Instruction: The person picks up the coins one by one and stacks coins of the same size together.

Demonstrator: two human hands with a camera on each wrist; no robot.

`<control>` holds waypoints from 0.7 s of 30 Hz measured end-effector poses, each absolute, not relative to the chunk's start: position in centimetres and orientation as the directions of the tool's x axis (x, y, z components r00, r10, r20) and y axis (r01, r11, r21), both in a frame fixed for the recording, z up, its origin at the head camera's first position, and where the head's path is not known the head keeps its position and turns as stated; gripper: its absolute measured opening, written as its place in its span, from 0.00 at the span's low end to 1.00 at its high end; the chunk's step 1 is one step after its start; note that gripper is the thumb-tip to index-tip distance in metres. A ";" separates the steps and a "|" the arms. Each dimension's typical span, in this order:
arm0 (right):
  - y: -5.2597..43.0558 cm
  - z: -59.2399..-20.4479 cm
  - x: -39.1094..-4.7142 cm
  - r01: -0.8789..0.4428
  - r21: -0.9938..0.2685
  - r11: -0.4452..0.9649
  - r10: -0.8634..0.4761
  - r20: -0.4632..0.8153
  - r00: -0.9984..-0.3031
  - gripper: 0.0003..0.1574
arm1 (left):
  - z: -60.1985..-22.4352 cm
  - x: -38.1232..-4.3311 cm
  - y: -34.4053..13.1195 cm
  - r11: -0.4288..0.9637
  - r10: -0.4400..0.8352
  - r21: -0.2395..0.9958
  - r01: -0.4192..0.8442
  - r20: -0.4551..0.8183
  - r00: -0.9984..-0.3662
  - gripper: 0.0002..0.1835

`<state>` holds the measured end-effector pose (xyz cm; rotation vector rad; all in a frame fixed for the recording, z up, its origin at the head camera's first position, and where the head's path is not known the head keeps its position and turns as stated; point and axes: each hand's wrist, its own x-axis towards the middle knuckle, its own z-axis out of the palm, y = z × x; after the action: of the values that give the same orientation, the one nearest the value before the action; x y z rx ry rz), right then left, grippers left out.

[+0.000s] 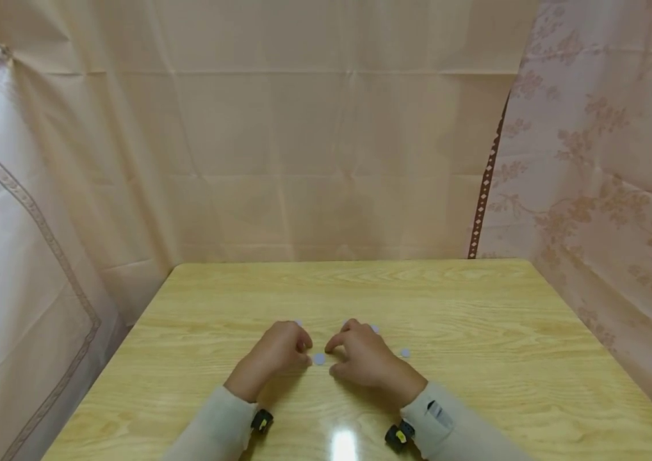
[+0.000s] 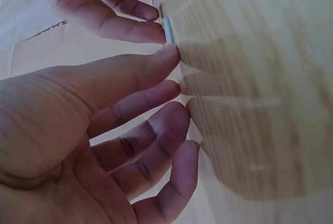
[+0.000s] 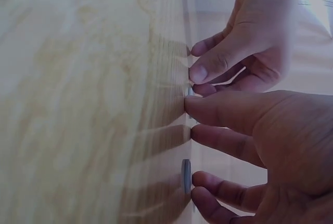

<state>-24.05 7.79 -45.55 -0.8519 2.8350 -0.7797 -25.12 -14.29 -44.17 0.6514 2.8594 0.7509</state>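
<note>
A small pale round disc [image 1: 319, 358] lies flat on the wooden table between the two hands. My left hand [image 1: 280, 349] is on its left with bent fingers, the tips down at the tabletop. In the left wrist view the left thumb [image 2: 167, 57] is right at the edge of the thin disc [image 2: 168, 30]. From the other side my right hand [image 1: 367, 356] comes close, thumb and fingers spread and curved, fingertips at the table. A second disc [image 3: 186, 176] stands out near the right hand's fingertips in the right wrist view. Neither hand has its fingers closed round a disc.
More pale discs lie around the hands: one [image 1: 298, 323] behind the left hand, one [image 1: 374, 328] behind the right hand, and one [image 1: 405, 353] to its right. The wooden table [image 1: 476, 384] reaches back to a beige curtain [image 1: 314, 160]. Cloth hangs on both sides.
</note>
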 end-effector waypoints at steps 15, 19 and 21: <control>6.9 -45.5 -24.5 -0.437 -0.519 0.735 -0.464 0.085 -0.882 0.07 | -44.3 -24.9 -13.7 0.774 0.449 0.469 0.425 0.067 -0.891 0.06; 6.7 -45.3 -24.6 -0.435 -0.512 0.741 -0.449 0.105 -0.888 0.05 | -44.1 -24.9 -13.6 0.774 0.442 0.488 0.403 0.039 -0.896 0.04; 6.6 -45.4 -24.6 -0.431 -0.509 0.745 -0.442 0.108 -0.891 0.05 | -44.2 -24.8 -13.6 0.770 0.442 0.501 0.395 0.028 -0.897 0.04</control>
<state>-24.62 6.61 -45.44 -0.7294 2.9161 -0.8424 -24.77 -13.58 -44.18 0.6793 2.8692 0.7801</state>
